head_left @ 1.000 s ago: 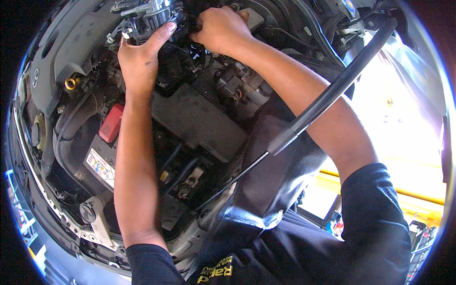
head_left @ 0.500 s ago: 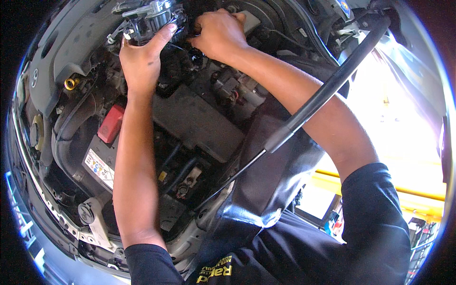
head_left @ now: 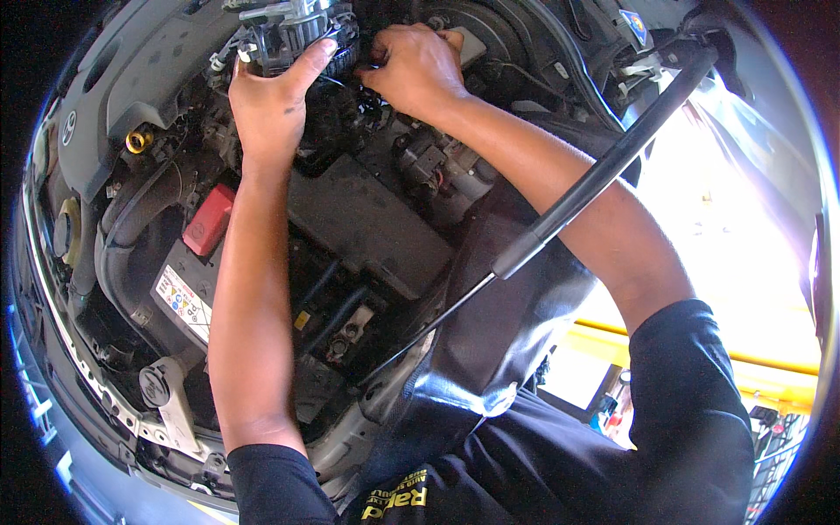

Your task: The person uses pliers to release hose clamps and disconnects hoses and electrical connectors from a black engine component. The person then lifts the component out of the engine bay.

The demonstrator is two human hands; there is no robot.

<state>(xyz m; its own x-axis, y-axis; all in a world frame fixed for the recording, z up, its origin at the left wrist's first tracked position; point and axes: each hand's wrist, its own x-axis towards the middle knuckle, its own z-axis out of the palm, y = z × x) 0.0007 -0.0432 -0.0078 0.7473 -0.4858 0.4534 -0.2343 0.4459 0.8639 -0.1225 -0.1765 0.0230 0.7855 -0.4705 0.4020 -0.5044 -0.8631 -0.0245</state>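
At the far side of the engine bay, my left hand (head_left: 271, 114) grips a dark grey engine part (head_left: 302, 37) with pipe stubs and pale plastic fittings. Its thumb lies along the part's right side; the other fingers are mostly hidden. Just to the right is my right hand (head_left: 418, 68), closed, with thumb and fingers curled inward near the part's lower right. Whatever its fingertips hold is out of sight. Dark hoses and wiring lie below and between both hands.
Under my left forearm sits the battery (head_left: 194, 269) with a red terminal cover (head_left: 208, 220). A flat black box cover (head_left: 367, 227) lies right of it. One strut (head_left: 604, 171) crosses before my right arm. Nearer are a dark fender cover (head_left: 490, 306) and a reservoir cap (head_left: 155, 386).
The engine part and my left hand have shifted slightly right in the picture, along with much of the engine bay. My right hand stays beside the part, still curled.
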